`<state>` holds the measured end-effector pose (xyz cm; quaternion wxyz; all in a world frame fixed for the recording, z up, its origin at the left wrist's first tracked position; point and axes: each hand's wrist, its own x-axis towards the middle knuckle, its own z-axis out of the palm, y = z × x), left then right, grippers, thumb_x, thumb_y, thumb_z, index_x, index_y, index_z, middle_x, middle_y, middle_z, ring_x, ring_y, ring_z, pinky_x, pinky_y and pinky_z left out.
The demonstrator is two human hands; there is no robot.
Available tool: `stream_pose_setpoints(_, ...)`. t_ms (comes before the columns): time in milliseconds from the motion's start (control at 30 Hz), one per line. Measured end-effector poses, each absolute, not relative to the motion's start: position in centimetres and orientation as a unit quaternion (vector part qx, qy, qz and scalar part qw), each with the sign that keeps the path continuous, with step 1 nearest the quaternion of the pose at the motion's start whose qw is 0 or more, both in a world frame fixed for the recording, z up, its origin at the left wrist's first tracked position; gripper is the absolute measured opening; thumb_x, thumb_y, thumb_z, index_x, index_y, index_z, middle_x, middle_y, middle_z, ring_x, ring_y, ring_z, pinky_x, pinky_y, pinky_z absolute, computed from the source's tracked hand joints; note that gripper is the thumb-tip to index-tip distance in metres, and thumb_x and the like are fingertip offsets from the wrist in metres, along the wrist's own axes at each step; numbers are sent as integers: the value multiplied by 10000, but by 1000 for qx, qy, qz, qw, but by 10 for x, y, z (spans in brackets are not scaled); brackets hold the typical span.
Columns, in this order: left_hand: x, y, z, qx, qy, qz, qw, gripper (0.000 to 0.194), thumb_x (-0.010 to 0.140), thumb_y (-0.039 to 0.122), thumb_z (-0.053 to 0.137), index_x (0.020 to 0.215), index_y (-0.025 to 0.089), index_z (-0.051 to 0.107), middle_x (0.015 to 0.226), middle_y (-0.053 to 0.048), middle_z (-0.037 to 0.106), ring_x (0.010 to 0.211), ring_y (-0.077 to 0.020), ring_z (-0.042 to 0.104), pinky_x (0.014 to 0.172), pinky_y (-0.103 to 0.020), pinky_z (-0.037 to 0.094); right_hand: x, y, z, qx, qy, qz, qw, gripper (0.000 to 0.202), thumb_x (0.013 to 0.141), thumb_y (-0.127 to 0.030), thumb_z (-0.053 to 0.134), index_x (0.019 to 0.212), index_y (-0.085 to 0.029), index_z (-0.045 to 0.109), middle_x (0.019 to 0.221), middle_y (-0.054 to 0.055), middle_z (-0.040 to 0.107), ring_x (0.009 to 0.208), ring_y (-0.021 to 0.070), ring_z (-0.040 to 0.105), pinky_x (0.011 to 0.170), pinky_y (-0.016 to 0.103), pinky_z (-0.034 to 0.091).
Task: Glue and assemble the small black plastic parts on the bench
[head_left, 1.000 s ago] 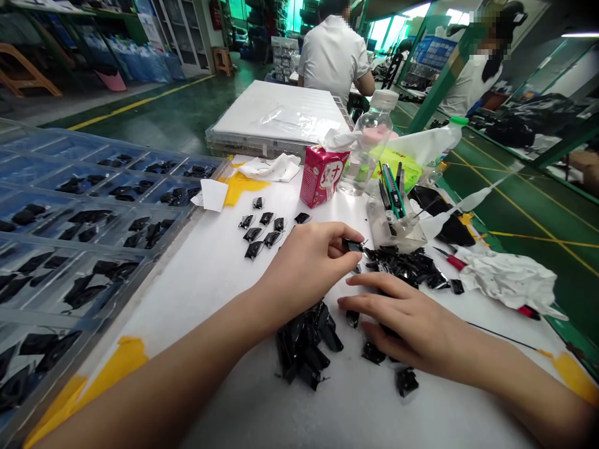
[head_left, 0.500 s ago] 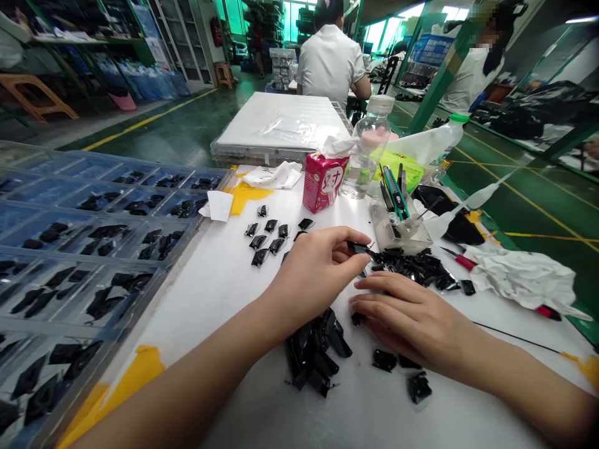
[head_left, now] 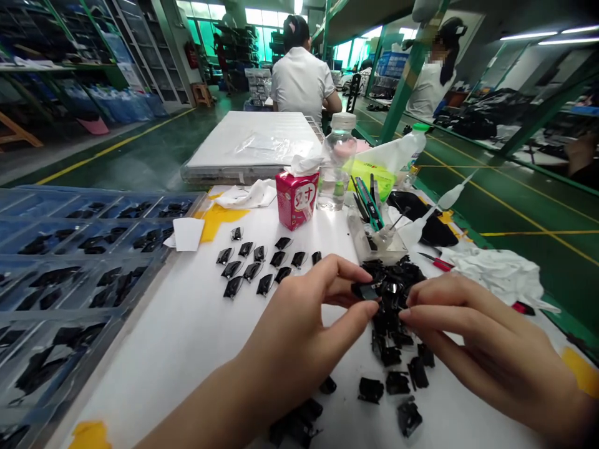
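Observation:
My left hand (head_left: pixel 309 337) pinches a small black piece (head_left: pixel 367 291) between thumb and fingers, above the left edge of a heap of shiny black pieces (head_left: pixel 390 324). Just right of the heap, my right hand (head_left: pixel 472 330) has its fingertips pressed together; whatever they hold, if anything, is too small to tell. Several black pieces (head_left: pixel 253 270) lie spread out on the white table top beyond my left wrist. Another dark pile (head_left: pixel 297 424) is partly hidden below my left hand, and a few loose pieces (head_left: pixel 370 390) lie near the front.
At left stands a divided plastic tray (head_left: pixel 154 268) with black parts. Beyond the hands are a red box (head_left: pixel 297 199), a bottle (head_left: pixel 337 165), a holder with tools (head_left: pixel 379 240) and a crumpled white cloth (head_left: pixel 500 274). A person in white (head_left: pixel 302 78) sits farther back.
The view has shifted. More black pieces show in the spread-out group. My right hand has moved right, away from my left hand, uncovering more of the heap.

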<state>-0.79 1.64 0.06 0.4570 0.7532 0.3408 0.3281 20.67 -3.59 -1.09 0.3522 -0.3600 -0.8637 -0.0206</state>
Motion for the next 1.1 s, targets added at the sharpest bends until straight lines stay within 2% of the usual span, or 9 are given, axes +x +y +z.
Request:
stream_pose_setpoints(200, -10, 17, -3, 782, 317, 337, 416, 174, 826, 163, 692, 982, 216, 637, 843, 70, 743, 774, -75, 713, 734, -114, 521, 208, -36, -10, -363, -869, -23, 336, 245, 880, 3, 498, 1061, -144, 575, 899, 60, 559, 854, 153, 597, 751, 275, 510)
stream_pose_setpoints(400, -10, 16, -7, 795, 301, 337, 405, 228, 819, 120, 687, 1023, 212, 641, 867, 62, 761, 789, -90, 728, 744, -128, 538, 207, -38, -15, -383, -851, -2, 358, 235, 908, -13, 464, 1044, -155, 593, 906, 70, 566, 841, 151, 599, 727, 265, 519)
stream_pose_setpoints(667, -11, 15, -6, 859, 254, 322, 306, 188, 867, 104, 625, 1051, 138, 643, 937, -8, 776, 818, -145, 744, 693, -181, 554, 209, -36, -10, -370, -862, -27, 346, 199, 903, -21, 485, 1007, -127, 617, 901, 84, 582, 829, 150, 590, 695, 267, 524)
stream_pose_setpoints(767, -14, 17, -5, 875, 239, 314, 282, 190, 875, 115, 622, 1061, 134, 654, 963, -19, 776, 824, -164, 745, 727, -209, 561, 209, -34, -7, -363, -871, -38, 329, 196, 896, -24, 488, 977, -126, 635, 889, 84, 595, 828, 155, 597, 725, 277, 527)
stream_pose_setpoints(1100, -14, 21, 2, 851, 239, 274, 379, 170, 836, 100, 672, 984, 175, 709, 888, 35, 781, 739, -92, 723, 683, -131, 508, 205, -30, -2, -357, -876, -40, 323, 196, 921, -66, 477, 901, -155, 651, 860, 72, 653, 820, 164, 631, 770, 299, 552)
